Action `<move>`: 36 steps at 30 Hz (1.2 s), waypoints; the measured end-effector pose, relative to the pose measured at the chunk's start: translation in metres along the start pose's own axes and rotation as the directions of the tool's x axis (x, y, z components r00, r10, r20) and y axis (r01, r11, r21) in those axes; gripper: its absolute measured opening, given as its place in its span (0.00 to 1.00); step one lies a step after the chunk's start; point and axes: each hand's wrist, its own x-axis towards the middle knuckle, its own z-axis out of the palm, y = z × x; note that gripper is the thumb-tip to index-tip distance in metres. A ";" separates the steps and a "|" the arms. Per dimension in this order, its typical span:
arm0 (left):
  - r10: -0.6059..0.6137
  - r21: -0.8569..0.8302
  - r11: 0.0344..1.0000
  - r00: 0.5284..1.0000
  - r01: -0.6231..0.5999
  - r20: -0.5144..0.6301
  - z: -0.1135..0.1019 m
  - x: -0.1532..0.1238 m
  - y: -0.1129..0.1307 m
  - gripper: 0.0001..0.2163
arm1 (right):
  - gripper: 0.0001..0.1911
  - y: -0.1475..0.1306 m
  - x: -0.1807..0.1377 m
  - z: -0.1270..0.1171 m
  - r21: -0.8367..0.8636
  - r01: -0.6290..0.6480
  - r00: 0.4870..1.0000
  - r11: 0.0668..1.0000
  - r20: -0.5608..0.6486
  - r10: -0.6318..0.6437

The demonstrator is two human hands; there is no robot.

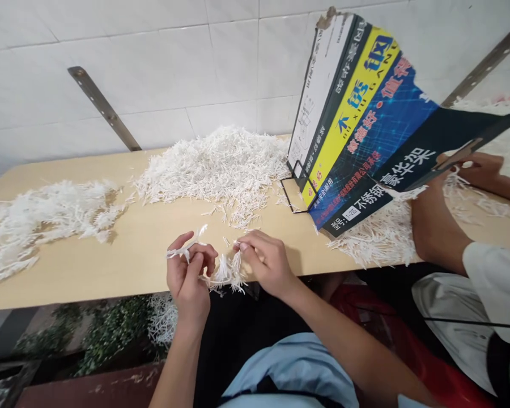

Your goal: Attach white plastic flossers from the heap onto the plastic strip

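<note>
My left hand (190, 277) is closed, with a thin white branched plastic piece (179, 251) caught across its fingers. Close beside it, my right hand (267, 262) pinches a bunch of thin white plastic sticks (237, 266) between thumb and fingertips. More white strands (221, 273) hang between the two hands at the table's front edge. Past my hands rises a large heap of small white sticks (215, 161). Farther left lies a looser pile of longer white branched pieces (63, 212).
A torn printed cardboard sheet (365, 130) stands upright on the wooden table (153, 260), held by a black wire stand (295, 198). Behind it a co-worker's hand (476, 170) is among more white pieces (378, 238). A tiled wall (233, 68) backs the table.
</note>
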 end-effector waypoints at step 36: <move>-0.471 0.125 0.879 0.878 0.460 0.083 -0.027 -0.025 0.001 0.14 | 0.57 -0.014 -0.017 -0.008 0.538 -0.700 0.711 0.469 0.461 0.531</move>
